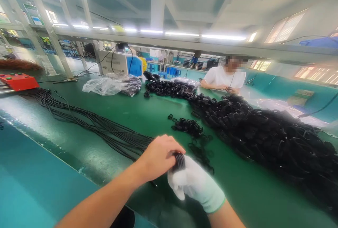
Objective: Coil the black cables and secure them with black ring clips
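Note:
My bare left hand is closed around the left side of a small coil of black cable. On the coil's other side, my right hand in a white glove grips it, the gloved fingers curled below. Both hands are just above the green table. Long straight black cables run in a loose bundle across the table, up to behind my left hand. Beyond my hands lies a small pile of thin black rings.
A large heap of black coiled cables stretches along the right and back. Behind it sits a person in a white shirt. Plastic bags, a red control box and a white and blue machine stand at the back left.

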`<control>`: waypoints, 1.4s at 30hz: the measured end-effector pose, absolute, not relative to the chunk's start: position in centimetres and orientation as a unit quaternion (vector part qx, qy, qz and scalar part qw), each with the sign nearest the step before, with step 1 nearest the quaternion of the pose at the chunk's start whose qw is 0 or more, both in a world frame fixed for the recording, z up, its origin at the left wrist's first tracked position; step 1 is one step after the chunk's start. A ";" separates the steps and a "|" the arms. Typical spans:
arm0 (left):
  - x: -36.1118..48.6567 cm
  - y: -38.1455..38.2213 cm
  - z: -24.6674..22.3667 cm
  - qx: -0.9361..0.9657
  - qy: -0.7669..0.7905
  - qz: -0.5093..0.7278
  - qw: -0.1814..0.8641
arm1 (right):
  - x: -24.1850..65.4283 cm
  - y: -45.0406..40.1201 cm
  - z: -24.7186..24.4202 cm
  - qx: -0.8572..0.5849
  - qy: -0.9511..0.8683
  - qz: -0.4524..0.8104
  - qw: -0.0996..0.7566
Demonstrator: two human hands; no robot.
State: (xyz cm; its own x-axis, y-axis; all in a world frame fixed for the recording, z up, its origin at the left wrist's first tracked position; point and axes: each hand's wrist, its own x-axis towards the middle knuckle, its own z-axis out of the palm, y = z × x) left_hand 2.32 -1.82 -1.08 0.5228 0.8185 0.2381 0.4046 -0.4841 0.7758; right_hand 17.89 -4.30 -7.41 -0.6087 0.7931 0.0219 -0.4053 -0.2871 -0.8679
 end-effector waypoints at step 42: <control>1.2 -2.7 -4.1 0.592 0.420 0.339 0.598 | 17.1 -4.2 -6.8 -0.264 -0.432 0.757 0.412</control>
State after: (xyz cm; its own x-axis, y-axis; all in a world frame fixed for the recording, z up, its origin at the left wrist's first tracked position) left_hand 1.22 -2.74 -4.09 0.4172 0.9033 -0.1002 0.0911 0.0681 0.9935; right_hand 17.15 -4.15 -6.77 -0.5205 0.8527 -0.0435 -0.3965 -0.2865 -0.8722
